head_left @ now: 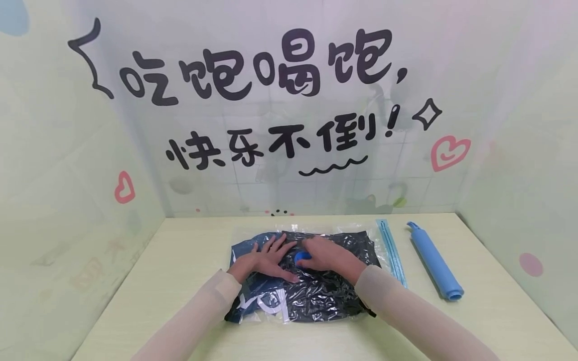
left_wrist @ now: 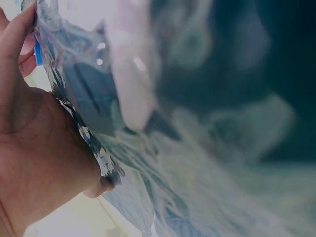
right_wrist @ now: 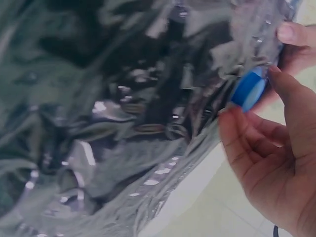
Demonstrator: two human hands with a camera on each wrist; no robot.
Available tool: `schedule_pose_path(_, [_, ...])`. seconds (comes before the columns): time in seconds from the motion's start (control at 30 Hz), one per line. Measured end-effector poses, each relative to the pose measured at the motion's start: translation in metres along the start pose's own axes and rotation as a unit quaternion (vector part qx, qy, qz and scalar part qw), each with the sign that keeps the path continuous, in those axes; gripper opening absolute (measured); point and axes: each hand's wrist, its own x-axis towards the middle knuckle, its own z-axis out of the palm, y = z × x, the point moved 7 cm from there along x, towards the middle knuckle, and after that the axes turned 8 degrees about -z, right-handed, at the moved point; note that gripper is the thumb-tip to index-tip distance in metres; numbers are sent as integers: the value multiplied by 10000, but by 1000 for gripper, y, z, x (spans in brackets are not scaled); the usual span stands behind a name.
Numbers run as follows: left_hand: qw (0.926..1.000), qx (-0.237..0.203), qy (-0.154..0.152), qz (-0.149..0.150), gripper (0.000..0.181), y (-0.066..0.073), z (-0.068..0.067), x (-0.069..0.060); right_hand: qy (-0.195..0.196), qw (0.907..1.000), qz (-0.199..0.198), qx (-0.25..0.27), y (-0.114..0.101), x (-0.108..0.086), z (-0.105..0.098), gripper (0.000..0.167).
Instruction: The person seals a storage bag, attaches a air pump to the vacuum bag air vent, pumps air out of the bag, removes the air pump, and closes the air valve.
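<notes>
A clear vacuum storage bag (head_left: 325,301) lies flat on the table, with dark, wrinkled clothing inside that carries white lettering near the front left. My left hand (head_left: 270,261) rests on the bag's left part, fingers spread and fairly straight; in the left wrist view its palm (left_wrist: 44,153) shows beside the shiny film. Near the bag's middle, my right hand (head_left: 331,256) pinches a round blue valve cap (right_wrist: 248,90) between thumb and fingers, as the right wrist view shows. Part of the cap is covered by the right hand in the head view.
A turquoise zip strip (head_left: 392,253) runs along the bag's right edge. Farther right lies a blue hand pump (head_left: 435,265) on the pale wooden table (head_left: 171,281). Printed wall panels (head_left: 289,195) enclose the back and both sides.
</notes>
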Motion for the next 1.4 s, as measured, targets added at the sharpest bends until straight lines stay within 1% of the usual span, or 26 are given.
schedule_pose_path(0.07, [10000, -40, -16, -5, 108, 1, 0, -1, -105, 9999, 83, 57, 1, -1, 1, 42])
schedule_pose_path(0.13, [10000, -51, -36, -26, 110, 1, -1, -2, -188, 9997, 80, 152, 1, -2, 1, 46])
schedule_pose_path(0.23, [10000, -51, -23, -41, 113, 0, 0, -2, -260, 9989, -135, 378, -2, -1, 1, 43])
schedule_pose_path(0.33, [10000, -14, -19, -60, 111, 0, 0, -1, -323, 9976, -352, 505, -6, 0, 2, 40])
schedule_pose_path(0.4, [9999, 38, -5, -95, 108, 0, -1, -1, -350, 9975, -411, 455, -7, 1, 3, 38])
schedule_pose_path(0.47, [9999, 79, 14, -111, 105, 1, -1, -1, -391, 9980, -380, 334, -6, 2, 5, 38])
schedule_pose_path(0.67, [9998, 138, 33, -122, 106, 1, 0, 0, -383, 9987, -303, 109, -7, 4, 5, 36])
schedule_pose_path(0.93, [9999, 91, 26, -88, 105, 2, -2, -2, -326, 9989, -345, 66, -8, 5, 2, 33])
schedule_pose_path(1.2, [10000, 33, 78, -18, 103, 3, -2, 0, -336, 9989, -318, 18, -6, 6, 1, 31])
schedule_pose_path(1.4, [9999, 77, 100, -16, 104, 2, -3, -1, -319, 9988, -353, -65, -6, 7, 0, 27])
